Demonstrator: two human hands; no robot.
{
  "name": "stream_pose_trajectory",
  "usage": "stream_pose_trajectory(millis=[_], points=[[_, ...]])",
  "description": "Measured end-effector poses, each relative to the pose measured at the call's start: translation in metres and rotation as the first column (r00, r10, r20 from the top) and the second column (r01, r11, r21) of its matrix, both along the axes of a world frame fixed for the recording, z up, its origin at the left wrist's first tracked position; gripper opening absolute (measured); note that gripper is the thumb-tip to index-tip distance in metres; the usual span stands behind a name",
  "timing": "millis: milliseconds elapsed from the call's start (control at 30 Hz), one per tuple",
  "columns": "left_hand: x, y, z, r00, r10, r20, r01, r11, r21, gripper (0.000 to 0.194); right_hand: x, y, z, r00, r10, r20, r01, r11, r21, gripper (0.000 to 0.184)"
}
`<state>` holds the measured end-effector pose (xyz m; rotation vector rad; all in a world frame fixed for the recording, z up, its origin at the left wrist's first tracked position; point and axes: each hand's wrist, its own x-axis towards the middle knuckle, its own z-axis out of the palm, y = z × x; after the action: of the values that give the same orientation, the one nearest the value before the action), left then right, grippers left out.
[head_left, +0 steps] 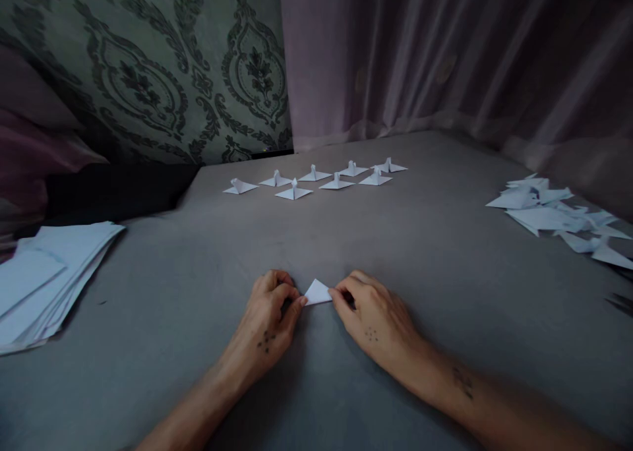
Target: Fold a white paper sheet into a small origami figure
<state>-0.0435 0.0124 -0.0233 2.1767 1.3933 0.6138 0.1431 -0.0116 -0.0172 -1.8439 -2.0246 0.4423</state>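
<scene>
A small folded piece of white paper (318,293), roughly triangular with its peak pointing away from me, is held low over the grey surface between my two hands. My left hand (271,316) pinches its left corner between thumb and fingers. On the other side, my right hand (372,309) grips the right corner the same way. The fingertips hide both corners of the paper, and I cannot tell whether its lower edge touches the surface.
Several folded paper figures (294,190) with wide pointed wings stand in rows farther back. A heap of folded white paper pieces (548,213) lies at the right. White sheets (64,279) are stacked at the left, near a black cloth (119,190). A curtain (395,55) hangs behind.
</scene>
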Motion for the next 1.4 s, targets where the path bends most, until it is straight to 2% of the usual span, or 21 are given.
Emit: stream_pose_trajectory(millis=[300,467,567,767,900,967,1067,1133,1200,1300,1400], points=[[0.003,0.000,0.001,0.999,0.050,-0.020,-0.050,0.999,0.003,0.020,-0.005,0.001,0.007,0.991,0.032,0.127,-0.028,0.999,-0.033,0.021],[0.002,0.001,0.003,0.998,0.051,-0.034,-0.052,0.998,-0.029,0.019,-0.007,0.003,0.017,0.984,0.068,0.163,-0.042,0.987,-0.155,0.020],[0.000,0.001,0.001,0.999,0.031,-0.043,-0.033,0.999,-0.043,0.019,-0.007,0.005,0.022,0.977,0.091,0.194,-0.055,0.982,-0.183,0.018],[0.000,-0.004,0.001,0.999,-0.018,-0.036,0.019,1.000,0.019,0.009,-0.004,0.004,0.018,0.970,0.070,0.235,-0.044,0.993,-0.113,0.017],[0.003,-0.007,0.004,0.985,-0.167,-0.049,0.169,0.985,0.035,0.022,0.001,0.001,0.014,0.980,0.055,0.193,-0.039,0.996,-0.086,0.019],[0.004,-0.007,0.005,0.975,-0.214,-0.051,0.216,0.976,0.026,0.027,0.006,0.002,0.012,0.987,0.064,0.148,-0.054,0.996,-0.070,0.018],[0.003,-0.008,0.004,0.975,-0.218,-0.050,0.220,0.975,0.040,0.029,0.015,0.006,0.006,0.996,0.070,0.054,-0.068,0.997,-0.049,0.014],[0.002,-0.008,0.003,0.972,-0.229,-0.057,0.233,0.970,0.064,0.030,0.021,0.009,0.002,0.997,0.059,-0.045,-0.061,0.997,-0.039,0.008],[0.001,-0.008,0.002,0.967,-0.245,-0.071,0.250,0.965,0.075,0.030,0.022,0.009,0.001,0.987,0.054,-0.150,-0.051,0.998,0.025,0.007],[0.001,-0.007,0.000,0.967,-0.244,-0.078,0.250,0.965,0.081,0.030,0.014,0.002,0.005,0.956,0.189,-0.224,-0.151,0.973,0.176,0.018],[0.001,-0.004,-0.007,0.969,-0.241,-0.048,0.245,0.963,0.109,0.030,0.003,-0.011,0.010,0.931,0.341,-0.134,-0.315,0.931,0.183,0.030]])
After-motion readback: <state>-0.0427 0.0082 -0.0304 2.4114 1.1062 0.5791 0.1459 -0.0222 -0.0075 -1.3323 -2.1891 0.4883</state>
